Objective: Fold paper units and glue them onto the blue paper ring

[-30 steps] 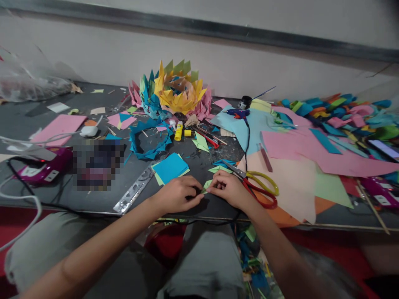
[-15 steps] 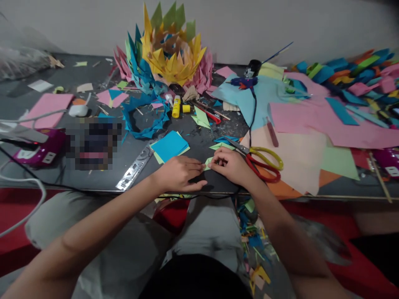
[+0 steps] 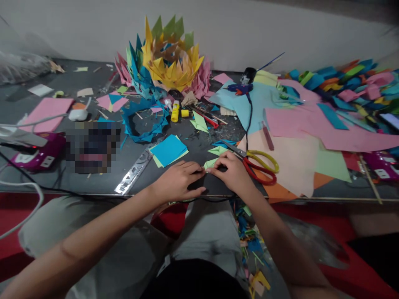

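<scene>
Both of my hands meet at the near edge of a dark table (image 3: 102, 178). My left hand (image 3: 179, 182) and my right hand (image 3: 230, 172) pinch a small light-green piece of paper (image 3: 210, 163) between their fingertips and press it against the tabletop. Most of the paper is hidden under the fingers. A stack of blue and green paper squares (image 3: 168, 150) lies just beyond my left hand. Scissors with red and yellow handles (image 3: 258, 164) lie right beside my right hand.
A big folded-paper flower (image 3: 168, 62) stands at the back centre. A metal ruler (image 3: 133, 172), a yellow glue stick (image 3: 175, 111), a blue glue gun (image 3: 238, 88) with its cord, and large coloured sheets (image 3: 299, 133) cover the table. A purple device (image 3: 37, 155) sits left.
The camera view tipped downward over the first half second. My hands stay on the green paper, now pressing it flatter and a little nearer the table's edge.
</scene>
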Tool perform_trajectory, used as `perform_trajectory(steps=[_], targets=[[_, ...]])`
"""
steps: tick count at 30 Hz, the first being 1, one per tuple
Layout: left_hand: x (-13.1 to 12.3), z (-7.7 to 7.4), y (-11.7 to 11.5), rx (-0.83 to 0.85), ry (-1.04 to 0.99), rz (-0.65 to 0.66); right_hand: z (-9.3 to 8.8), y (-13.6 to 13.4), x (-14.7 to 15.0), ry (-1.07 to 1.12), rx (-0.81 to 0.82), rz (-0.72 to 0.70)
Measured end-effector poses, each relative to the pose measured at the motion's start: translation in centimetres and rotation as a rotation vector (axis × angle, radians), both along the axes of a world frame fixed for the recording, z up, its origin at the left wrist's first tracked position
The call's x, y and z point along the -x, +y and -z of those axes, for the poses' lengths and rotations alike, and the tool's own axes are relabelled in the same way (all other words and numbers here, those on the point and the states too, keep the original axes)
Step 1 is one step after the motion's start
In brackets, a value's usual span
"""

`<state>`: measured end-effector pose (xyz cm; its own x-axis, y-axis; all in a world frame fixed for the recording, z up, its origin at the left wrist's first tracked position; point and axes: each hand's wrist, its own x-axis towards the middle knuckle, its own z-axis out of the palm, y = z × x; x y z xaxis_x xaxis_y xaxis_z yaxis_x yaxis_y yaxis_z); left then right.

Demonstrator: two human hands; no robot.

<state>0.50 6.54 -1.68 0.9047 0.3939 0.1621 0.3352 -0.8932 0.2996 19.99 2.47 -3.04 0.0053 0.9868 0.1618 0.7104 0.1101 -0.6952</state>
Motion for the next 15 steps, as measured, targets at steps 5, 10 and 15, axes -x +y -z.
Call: perform_trajectory(steps=[5,10,15], targets=[[0.48,-0.04,0.09,0.163,-0.107,-0.046,0.24,-0.13,-0.34,0.06,0.034,-0.035],[0.55,0.14,0.24,0.136,-0.12,-0.041,0.11,-0.02,-0.56,0.076,0.048,-0.069],[0.49,0.14,0.17,0.047,-0.095,-0.006,0.07,-0.07,-0.36,0.067,0.045,-0.093]])
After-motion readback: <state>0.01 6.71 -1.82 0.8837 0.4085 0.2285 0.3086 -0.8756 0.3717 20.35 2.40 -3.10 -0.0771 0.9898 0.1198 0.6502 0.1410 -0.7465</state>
